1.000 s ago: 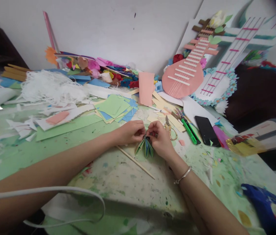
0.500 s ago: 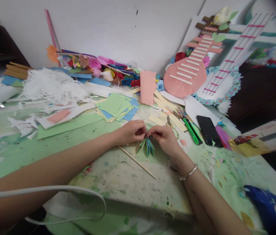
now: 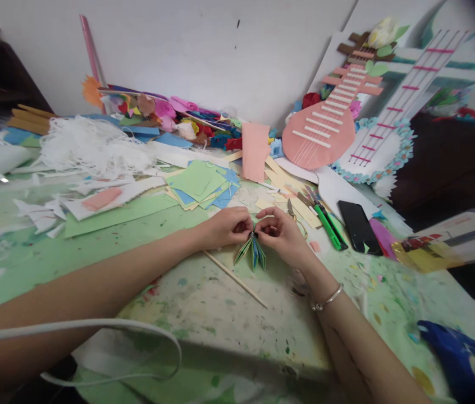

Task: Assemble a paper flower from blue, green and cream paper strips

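Observation:
A small bundle of folded green, blue and cream paper (image 3: 255,252) fans downward below my fingertips, in the middle of the table. My left hand (image 3: 231,227) is closed, thumb and forefinger pinching the gathered top of the folded paper. My right hand (image 3: 282,233) pinches the same top from the other side, its thumb and forefinger close together. The fingers hide the exact point where the folds meet. Just in front of my left wrist a thin wooden stick (image 3: 237,280) lies slanting on the table.
Green, blue and cream paper squares (image 3: 199,182) lie beyond my hands. Small scissors (image 3: 291,209), a green utility knife (image 3: 329,227) and a black phone (image 3: 359,227) lie to the right. A blue glue gun (image 3: 450,353) sits near right; a white cable (image 3: 136,324) loops in front at left.
My right fingers have shifted slightly at the top of the folded paper, the forefinger lifting and curling. My left hand and the paper have stayed nearly still.

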`<state>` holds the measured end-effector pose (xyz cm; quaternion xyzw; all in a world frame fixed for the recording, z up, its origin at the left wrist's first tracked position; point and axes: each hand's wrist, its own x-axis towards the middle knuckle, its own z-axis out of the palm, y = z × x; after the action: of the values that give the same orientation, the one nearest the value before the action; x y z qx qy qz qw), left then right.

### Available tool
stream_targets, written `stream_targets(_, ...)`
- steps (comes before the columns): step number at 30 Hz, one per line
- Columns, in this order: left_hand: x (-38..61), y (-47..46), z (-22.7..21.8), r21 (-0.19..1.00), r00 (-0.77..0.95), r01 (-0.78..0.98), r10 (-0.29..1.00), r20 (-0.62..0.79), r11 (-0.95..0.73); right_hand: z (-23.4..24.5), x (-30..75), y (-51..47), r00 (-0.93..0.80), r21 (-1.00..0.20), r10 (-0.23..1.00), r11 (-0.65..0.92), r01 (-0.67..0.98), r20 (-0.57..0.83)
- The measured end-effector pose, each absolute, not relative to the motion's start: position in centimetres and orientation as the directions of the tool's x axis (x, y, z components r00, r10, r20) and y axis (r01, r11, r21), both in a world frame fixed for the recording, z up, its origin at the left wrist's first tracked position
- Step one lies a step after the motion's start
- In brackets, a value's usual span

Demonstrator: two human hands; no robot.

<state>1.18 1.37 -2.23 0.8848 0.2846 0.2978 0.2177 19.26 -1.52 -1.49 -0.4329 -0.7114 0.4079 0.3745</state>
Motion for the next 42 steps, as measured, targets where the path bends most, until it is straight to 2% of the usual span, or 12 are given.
stream_targets(5,1.2,1.4,-2.2,0.570,0.659,0.366,0.638,0.399,-0.735,-1.7,19.2,-1.5,-0.330,-0.850,0.918,0.346,0.397,0.220)
stream_targets(10,1.1,1.3,-2.1,0.568,0.657,0.363,0.635,0.407,-0.739,-1.1,18.5,-2.2,-0.301,-0.661,0.888,0.460,0.593,0.347)
stream_targets(13,1.2,1.1,-2.0,0.572,0.653,0.361,0.638,0.408,-0.736,-0.7,17.8,-2.8,-0.277,-0.540,0.872,0.471,0.697,0.404)
stream_targets(18,1.2,1.1,-2.0,0.596,0.633,0.372,0.664,0.398,-0.712,-0.9,17.0,-3.2,-0.268,-0.439,0.850,0.475,0.763,0.454)
stream_targets(24,0.6,1.5,-2.1,0.630,0.647,0.308,0.642,0.411,-0.713,-1.6,17.1,-3.4,-0.293,-0.440,0.826,0.517,0.734,0.481)
stream_targets(30,0.4,1.9,-2.3,0.706,0.566,0.251,0.693,0.448,-0.662,-1.7,17.2,-3.4,-0.304,-0.409,0.805,0.537,0.738,0.509)
stream_targets(42,0.5,2.6,-3.0,0.651,0.616,0.196,0.608,0.500,-0.733,-1.9,17.3,-3.2,-0.285,-0.383,0.804,0.519,0.764,0.521)
